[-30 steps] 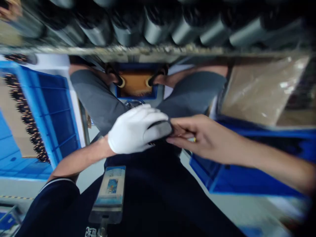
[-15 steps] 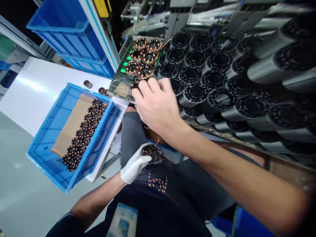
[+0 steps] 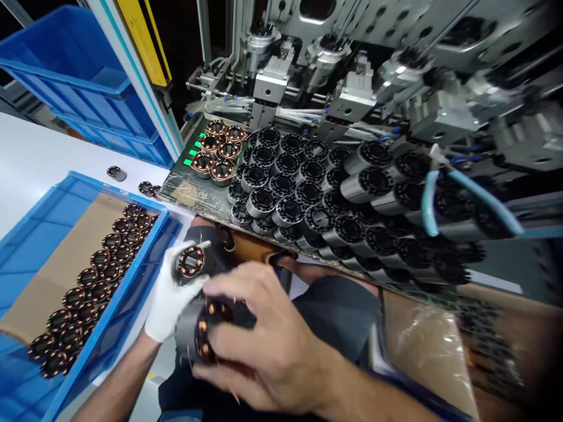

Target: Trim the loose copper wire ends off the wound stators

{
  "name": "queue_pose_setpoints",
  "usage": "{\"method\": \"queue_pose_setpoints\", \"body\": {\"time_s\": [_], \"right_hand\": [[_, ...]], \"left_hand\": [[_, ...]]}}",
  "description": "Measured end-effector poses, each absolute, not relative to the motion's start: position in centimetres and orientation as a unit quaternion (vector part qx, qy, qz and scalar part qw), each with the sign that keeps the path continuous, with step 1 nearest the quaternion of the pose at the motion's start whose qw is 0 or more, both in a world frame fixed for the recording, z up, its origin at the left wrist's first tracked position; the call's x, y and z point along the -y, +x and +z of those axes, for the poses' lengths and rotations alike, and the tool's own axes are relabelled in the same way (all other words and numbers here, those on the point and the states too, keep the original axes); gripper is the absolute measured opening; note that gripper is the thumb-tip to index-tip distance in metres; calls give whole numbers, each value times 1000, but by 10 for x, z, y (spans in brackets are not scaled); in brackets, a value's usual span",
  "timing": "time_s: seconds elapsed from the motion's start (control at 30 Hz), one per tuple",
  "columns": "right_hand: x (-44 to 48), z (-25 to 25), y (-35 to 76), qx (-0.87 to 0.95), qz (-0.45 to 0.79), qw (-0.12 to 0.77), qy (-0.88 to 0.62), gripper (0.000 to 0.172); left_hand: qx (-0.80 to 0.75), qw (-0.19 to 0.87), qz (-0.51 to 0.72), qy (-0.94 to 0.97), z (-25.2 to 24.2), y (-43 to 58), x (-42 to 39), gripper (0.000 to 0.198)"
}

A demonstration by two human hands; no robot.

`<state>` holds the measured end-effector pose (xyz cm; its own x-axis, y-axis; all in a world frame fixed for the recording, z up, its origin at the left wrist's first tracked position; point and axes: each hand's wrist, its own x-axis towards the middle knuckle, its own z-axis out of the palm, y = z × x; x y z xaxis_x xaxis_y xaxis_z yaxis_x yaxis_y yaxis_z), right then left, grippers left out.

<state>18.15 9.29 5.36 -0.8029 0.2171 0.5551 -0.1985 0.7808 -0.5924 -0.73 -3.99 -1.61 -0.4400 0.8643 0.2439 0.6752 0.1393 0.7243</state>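
Nearest, the bare right hand (image 3: pixel 259 334) wraps its fingers around a wound stator (image 3: pixel 200 328) with copper coils. Just beside it, the gloved left hand (image 3: pixel 169 299) pinches another small stator (image 3: pixel 190 262). To the left is a blue crate (image 3: pixel 109 328) with rows of stators. Farther off, black stator cores (image 3: pixel 325 193) crowd the worktop (image 3: pixel 189 190) by the machine (image 3: pixel 352 64).
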Motion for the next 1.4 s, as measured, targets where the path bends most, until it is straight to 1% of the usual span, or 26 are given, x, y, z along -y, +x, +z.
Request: {"method": "queue_pose_setpoints", "body": {"time_s": [0.07, 0.13, 0.23, 0.3, 0.4, 0.47, 0.53, 0.57, 0.6, 0.63, 0.7, 0.73, 0.77, 0.8, 0.83, 0.87, 0.93, 0.97, 1.0, 1.07, 1.13, 1.23, 1.27, 1.3, 1.33, 1.4], "right_hand": [[-68, 24, 211, 872, 384, 303, -30, 20], [-44, -12, 233, 862, 415, 277, -86, 20], [-13, -60, 258, 845, 458, 213, -175, 21], [2, -77, 271, 842, 469, 178, -199, 25], [9, -79, 290, 837, 476, 174, -208, 29], [2, -67, 300, 831, 474, 178, -229, 22], [-12, -49, 309, 826, 462, 192, -260, 12], [-20, -40, 312, 824, 453, 202, -273, 8], [-29, -30, 315, 823, 443, 214, -284, 7], [-38, -21, 317, 825, 434, 220, -287, 7], [-55, -6, 318, 836, 418, 224, -276, 6], [-62, 0, 317, 844, 412, 223, -262, 7], [-69, 5, 315, 850, 410, 219, -247, 10], [-75, 9, 313, 854, 410, 221, -233, 14], [-79, 12, 310, 858, 406, 223, -224, 22], [-83, 15, 308, 864, 391, 228, -222, 34], [-89, 19, 308, 888, 321, 236, -229, 61], [-91, 20, 309, 906, 273, 233, -226, 69], [-93, 21, 311, 922, 222, 229, -217, 70], [-98, 22, 316, 945, 147, 222, -189, 61], [-101, 21, 321, 950, 111, 234, -172, 44], [-102, 15, 328, 936, 113, 279, -180, 10], [-100, 12, 329, 928, 132, 294, -186, 5], [-98, 9, 331, 919, 159, 305, -193, 9], [-95, 6, 333, 909, 188, 313, -202, 11], [-90, 2, 335, 891, 233, 319, -224, 8]], "left_hand": [[-726, 134, 464, 490, 12, -12, 13, 64], [-689, 143, 497, 508, 38, -11, -24, 70], [-655, 114, 479, 574, 60, -4, -89, 65], [-642, 104, 458, 605, 61, -1, -127, 59], [-645, 79, 425, 630, 53, -1, -154, 59], [-638, 20, 427, 641, 49, 1, -142, 71], [-602, -38, 460, 652, 46, 9, -108, 86], [-582, -32, 477, 658, 44, 16, -86, 93], [-567, 9, 486, 665, 41, 24, -63, 98], [-567, 105, 466, 671, 37, 33, -42, 106], [-555, 375, 375, 641, 26, 54, -7, 133], [-535, 493, 336, 599, 19, 65, 5, 144], [-516, 573, 319, 551, 11, 74, 12, 149], [-504, 610, 333, 513, 4, 83, 16, 148], [-505, 617, 363, 483, -1, 89, 16, 143], [-515, 604, 394, 463, -6, 94, 13, 136], [-542, 573, 432, 437, -7, 95, 4, 123], [-551, 567, 439, 427, -5, 94, 0, 118], [-558, 567, 443, 413, -1, 92, -4, 112], [-566, 578, 447, 382, 7, 90, -9, 103], [-560, 591, 450, 367, 13, 91, -11, 90], [-559, 574, 444, 401, 11, 98, -12, 55], [-562, 564, 440, 416, 8, 100, -12, 44], [-565, 557, 437, 425, 5, 102, -13, 38], [-562, 558, 439, 425, 2, 104, -14, 37], [-532, 603, 453, 386, -4, 108, -14, 41]]}}
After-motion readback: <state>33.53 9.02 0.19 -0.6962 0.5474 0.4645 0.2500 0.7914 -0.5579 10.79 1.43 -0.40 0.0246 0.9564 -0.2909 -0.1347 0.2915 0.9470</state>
